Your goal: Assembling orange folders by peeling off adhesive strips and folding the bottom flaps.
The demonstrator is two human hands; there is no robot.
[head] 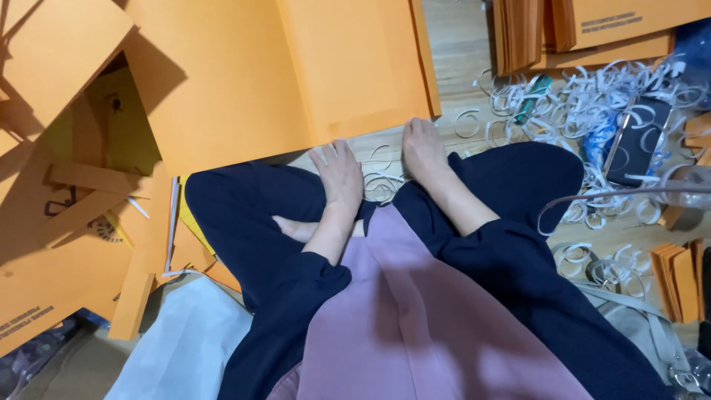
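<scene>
I sit cross-legged on a wooden floor in dark trousers (244, 215) and a pink top. My left hand (338, 175) lies palm down on my left shin, fingers slightly apart, holding nothing. My right hand (424, 148) rests flat on the floor just in front of my legs. Its fingertips sit at the lower edge of a large orange paper sheet (296, 74). It holds nothing. A few curled white paper strips (381, 181) lie on the floor between the two hands. A bare foot (292, 227) shows under my left forearm.
Orange envelopes and card pieces (67, 244) cover the floor at left, and stacks of them (592, 30) stand at top right. A heap of white strips (585, 104) holds a dark phone (637, 141) and a green pen (533, 100). A white bag (185, 348) lies lower left.
</scene>
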